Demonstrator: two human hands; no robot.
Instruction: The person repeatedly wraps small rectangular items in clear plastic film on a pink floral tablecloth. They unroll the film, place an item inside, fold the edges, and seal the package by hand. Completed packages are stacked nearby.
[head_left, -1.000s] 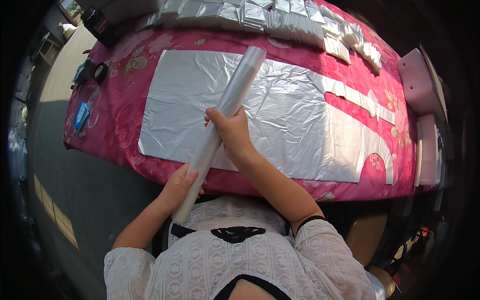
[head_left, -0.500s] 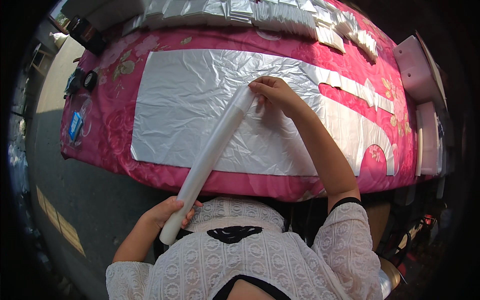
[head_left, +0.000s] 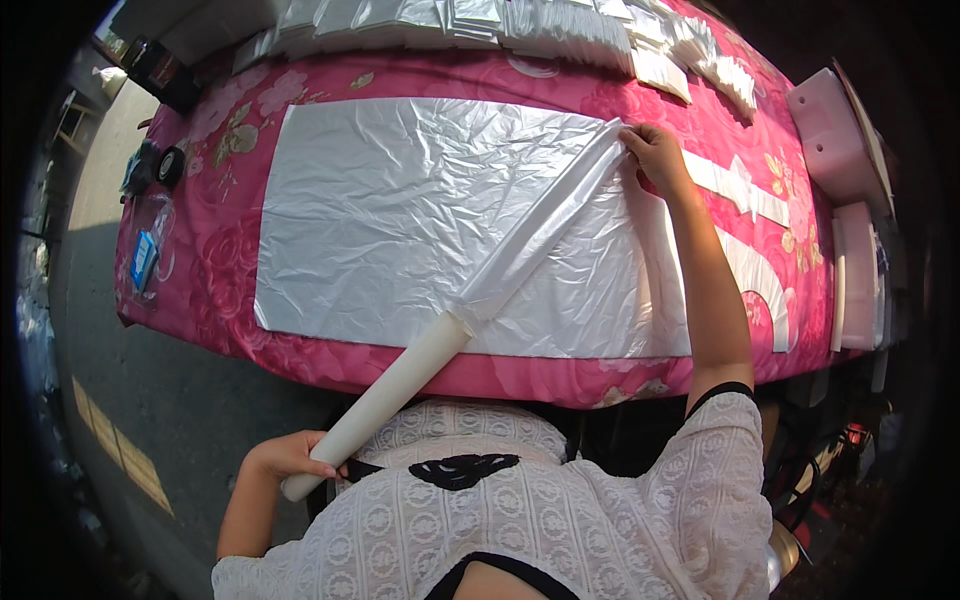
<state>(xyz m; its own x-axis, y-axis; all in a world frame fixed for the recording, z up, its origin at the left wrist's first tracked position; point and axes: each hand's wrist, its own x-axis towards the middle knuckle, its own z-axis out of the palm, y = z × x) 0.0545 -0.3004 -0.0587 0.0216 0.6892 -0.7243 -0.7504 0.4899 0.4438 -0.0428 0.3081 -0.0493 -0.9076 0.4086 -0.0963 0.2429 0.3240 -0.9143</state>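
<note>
My left hand (head_left: pixel 290 456) is wrapped round the lower end of a white tube (head_left: pixel 385 405), close to my waist. From the tube's upper end a gathered strip of thin white plastic film (head_left: pixel 545 215) runs up to the right. My right hand (head_left: pixel 655 158) pinches the far end of this film over the table. Under it a large crinkled white plastic bag (head_left: pixel 370 210) lies flat, with long handle loops (head_left: pixel 745 268) at its right end. Where the film meets the bag beneath, I cannot tell whether they are joined.
A pink flowered tablecloth (head_left: pixel 210 215) covers the table. Stacks of folded white bags (head_left: pixel 420 22) line its far edge. At the left are a dark jar (head_left: pixel 160 75), a roll of black tape (head_left: pixel 171 166) and a small blue packet (head_left: pixel 144 256). Pale foam boxes (head_left: pixel 835 125) stand at the right.
My right hand has moved right and away, drawing the film off the tube's upper end into a long strip. My left hand and the tube have shifted slightly left and lower.
</note>
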